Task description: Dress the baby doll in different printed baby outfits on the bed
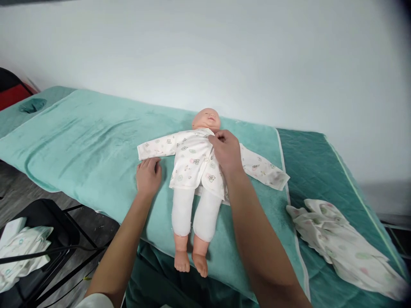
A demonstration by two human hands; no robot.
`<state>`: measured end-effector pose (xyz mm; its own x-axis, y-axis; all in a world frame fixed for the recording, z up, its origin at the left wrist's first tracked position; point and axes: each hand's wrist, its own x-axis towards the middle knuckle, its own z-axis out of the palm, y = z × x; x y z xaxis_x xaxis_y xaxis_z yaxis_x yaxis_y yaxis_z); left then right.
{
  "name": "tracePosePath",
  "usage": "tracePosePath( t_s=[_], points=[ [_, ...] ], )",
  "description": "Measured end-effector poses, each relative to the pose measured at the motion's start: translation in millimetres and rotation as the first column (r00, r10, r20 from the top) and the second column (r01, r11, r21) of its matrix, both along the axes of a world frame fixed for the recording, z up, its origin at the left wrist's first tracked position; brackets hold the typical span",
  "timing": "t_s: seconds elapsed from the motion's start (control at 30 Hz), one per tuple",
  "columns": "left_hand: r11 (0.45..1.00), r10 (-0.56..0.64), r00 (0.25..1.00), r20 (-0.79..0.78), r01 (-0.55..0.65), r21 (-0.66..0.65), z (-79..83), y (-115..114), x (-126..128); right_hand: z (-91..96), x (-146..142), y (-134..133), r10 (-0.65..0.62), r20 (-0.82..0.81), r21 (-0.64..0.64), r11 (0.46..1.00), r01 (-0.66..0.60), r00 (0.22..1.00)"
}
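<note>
A baby doll [206,117] lies on its back, head toward the wall and bare feet toward me. It wears a white printed baby shirt [189,164] with both sleeves spread out sideways, and its thighs are white. At the upper front edge of the shirt, below the doll's neck, my right hand [227,152] is closed in a pinch; its fingertips partly hide the cloth. My left hand [149,176] rests on the green towel [96,137] just below the cuff of the left-side sleeve, fingers laid down and thumb apart, holding nothing.
Crumpled printed cloth [340,248] lies on the darker green bed cover [308,158] at the right. A black chair [61,222] at the lower left carries folded white diapers [27,248]. Behind the bed rises a white wall [205,51]. A face hole [33,105] shows at the bed's far left.
</note>
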<state>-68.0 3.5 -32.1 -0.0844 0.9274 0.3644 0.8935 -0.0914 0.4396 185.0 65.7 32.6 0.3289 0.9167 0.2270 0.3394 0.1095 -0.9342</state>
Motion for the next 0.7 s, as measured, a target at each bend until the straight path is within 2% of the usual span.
tracePosePath(
  t_s=[0.17, 0.27, 0.37, 0.5, 0.63, 0.7],
  points=[
    [0.990, -0.142, 0.988, 0.063, 0.141, 0.024, 2.3, -3.6, 2.6, -4.4, -3.3, -3.9, 0.073, 0.054, 0.126, 0.989, -0.080, 0.996],
    [0.965, -0.262, 0.947, 0.185, 0.263, 0.016, 5.6, -10.2, 6.3, -6.0, -4.9, -6.7, 0.141, 0.123, 0.202, 0.965, -0.164, 0.982],
    [0.928, -0.348, 0.880, 0.324, 0.373, -0.016, 8.1, -19.1, 11.0, -7.4, -4.0, -6.6, 0.158, 0.160, 0.185, 0.965, -0.187, 0.974],
    [0.887, -0.374, 0.787, 0.490, 0.459, -0.059, 10.1, -28.6, 15.2, -8.0, -4.8, -5.5, 0.129, 0.158, 0.165, 0.974, -0.155, 0.979],
    [0.827, -0.394, 0.636, 0.664, 0.560, -0.046, 12.3, -31.5, 12.6, -2.9, -8.9, -9.8, -0.005, 0.135, 0.121, 0.993, -0.012, 0.991],
    [0.777, -0.425, 0.546, 0.722, 0.629, -0.018, 12.8, -30.8, 10.0, 1.5, -10.0, -14.9, -0.005, 0.158, 0.071, 0.997, -0.006, 0.987]
  ],
)
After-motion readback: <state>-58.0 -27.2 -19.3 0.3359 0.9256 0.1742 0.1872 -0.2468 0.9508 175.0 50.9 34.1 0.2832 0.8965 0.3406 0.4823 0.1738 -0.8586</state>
